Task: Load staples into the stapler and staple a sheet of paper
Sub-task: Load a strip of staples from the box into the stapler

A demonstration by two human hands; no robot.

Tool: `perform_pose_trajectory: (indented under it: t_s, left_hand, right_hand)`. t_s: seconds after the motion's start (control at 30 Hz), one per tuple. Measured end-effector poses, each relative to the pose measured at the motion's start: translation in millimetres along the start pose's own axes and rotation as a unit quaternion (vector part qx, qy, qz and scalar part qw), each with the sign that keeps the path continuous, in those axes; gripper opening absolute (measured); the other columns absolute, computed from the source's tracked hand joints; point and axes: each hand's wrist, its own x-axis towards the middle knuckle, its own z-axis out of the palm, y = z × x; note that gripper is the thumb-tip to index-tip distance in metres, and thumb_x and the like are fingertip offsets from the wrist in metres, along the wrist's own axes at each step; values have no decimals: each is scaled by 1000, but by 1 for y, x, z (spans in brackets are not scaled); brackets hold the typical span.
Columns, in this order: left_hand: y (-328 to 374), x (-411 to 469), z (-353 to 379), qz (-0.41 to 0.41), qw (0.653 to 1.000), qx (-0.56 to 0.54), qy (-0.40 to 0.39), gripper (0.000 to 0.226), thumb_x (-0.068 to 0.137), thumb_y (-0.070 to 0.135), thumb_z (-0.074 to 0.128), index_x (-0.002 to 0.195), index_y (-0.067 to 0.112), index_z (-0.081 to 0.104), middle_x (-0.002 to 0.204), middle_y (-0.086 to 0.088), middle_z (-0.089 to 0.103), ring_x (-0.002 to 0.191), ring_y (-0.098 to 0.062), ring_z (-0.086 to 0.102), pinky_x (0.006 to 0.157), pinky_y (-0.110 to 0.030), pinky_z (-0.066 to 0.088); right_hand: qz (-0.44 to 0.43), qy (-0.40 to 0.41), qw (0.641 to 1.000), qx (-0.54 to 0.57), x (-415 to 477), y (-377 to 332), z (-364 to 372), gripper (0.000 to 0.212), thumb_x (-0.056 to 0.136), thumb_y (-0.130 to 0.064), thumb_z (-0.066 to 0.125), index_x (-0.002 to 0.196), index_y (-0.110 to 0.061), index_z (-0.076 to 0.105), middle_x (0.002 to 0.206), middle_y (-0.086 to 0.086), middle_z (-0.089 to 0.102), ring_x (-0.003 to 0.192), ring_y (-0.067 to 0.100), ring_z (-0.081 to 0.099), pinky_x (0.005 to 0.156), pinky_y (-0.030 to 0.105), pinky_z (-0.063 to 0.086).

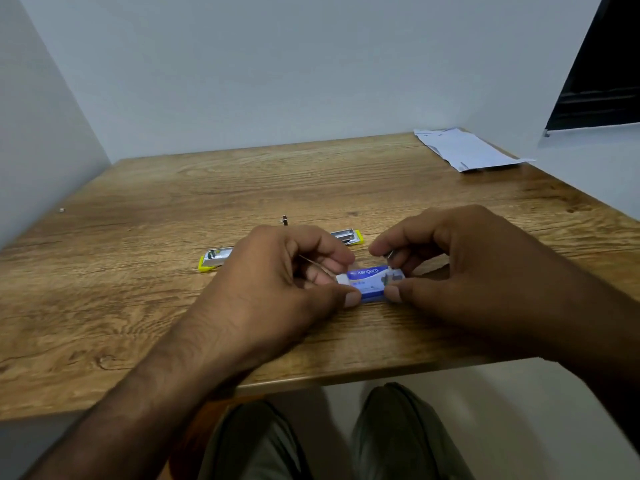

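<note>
The staple box point(372, 283) is pinched at both ends, its long axis spanning from left hand point(277, 285) to right hand point(464, 268); the stapler point(348, 236) lies just beyond

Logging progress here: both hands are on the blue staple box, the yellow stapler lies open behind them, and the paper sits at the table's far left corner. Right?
Not quite. The head view shows the paper at the far right corner. The left hand and right hand do hold the staple box, and the stapler lies open behind.
</note>
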Motion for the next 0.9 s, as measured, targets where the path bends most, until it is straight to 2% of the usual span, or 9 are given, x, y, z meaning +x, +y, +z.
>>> perform_pose_trajectory:
  t_s: [0.13,0.23,0.4,0.5,0.6,0.63,0.7,0.8,0.9]
  left_hand:
    - [-2,1,-1,0,1000,-8,4,30,67,7,92,88,24,78,75,-3,78,70,-14,75,71,-30,59]
    - [-3,3,0,3,1000,3,3,29,68,10,92,86,27,77,71,-2,78,61,-6,69,62,-24,52]
    - [-1,2,0,9,1000,4,-10,28,70,9,91,86,28,77,73,-3,78,61,-6,69,62,-25,53]
    - [-1,-3,-5,23,1000,-12,-17,28,70,11,91,88,27,77,76,-3,79,64,-7,73,64,-23,55]
    - [-4,-7,-22,56,998,-3,41,23,69,16,92,86,22,77,77,-2,76,63,-8,67,58,-24,58]
    - [-4,-5,-31,68,996,13,61,20,71,14,91,84,20,78,77,-2,75,64,-10,66,59,-27,61]
    - [-5,3,-49,91,989,71,88,18,72,15,88,84,21,77,76,1,74,65,-11,69,62,-34,65]
    - [-4,16,-69,106,974,188,73,34,66,33,88,96,30,73,87,10,71,77,-2,68,65,-25,58]
    - [-5,29,-75,94,950,299,-8,56,65,53,86,115,39,66,104,19,67,97,3,63,74,-19,50]
  right_hand:
    - [11,-22,999,-21,-1,-7,0,43,71,-20,87,106,-40,72,88,-19,67,86,-3,65,70,9,53]
    - [-3,-8,998,-58,0,-10,3,42,73,-22,84,109,-40,72,89,-20,66,86,-3,64,69,7,49]
    - [-18,-11,997,-72,0,-11,2,35,75,-35,80,109,-41,73,88,-22,66,86,-2,65,75,22,54]
    - [-40,55,996,-49,1,-8,-4,24,74,-44,70,96,-39,78,78,-21,72,82,-4,66,68,21,51]
    - [-79,117,990,-9,6,-8,-11,16,78,-37,67,90,-37,78,84,-21,72,79,-2,66,61,10,45]
    - [-86,111,990,18,11,-7,-14,16,82,-31,69,94,-35,78,86,-15,71,75,3,65,60,10,47]
    - [-83,64,991,82,25,-6,-19,18,87,-22,71,102,-29,78,82,3,68,69,14,63,61,19,52]
    - [-74,-8,987,145,53,-10,-24,13,86,-14,76,97,-20,80,81,19,73,65,11,69,52,21,56]
    - [-71,-77,982,154,82,-18,-21,13,82,-12,80,95,-14,80,78,13,80,70,15,76,49,22,55]
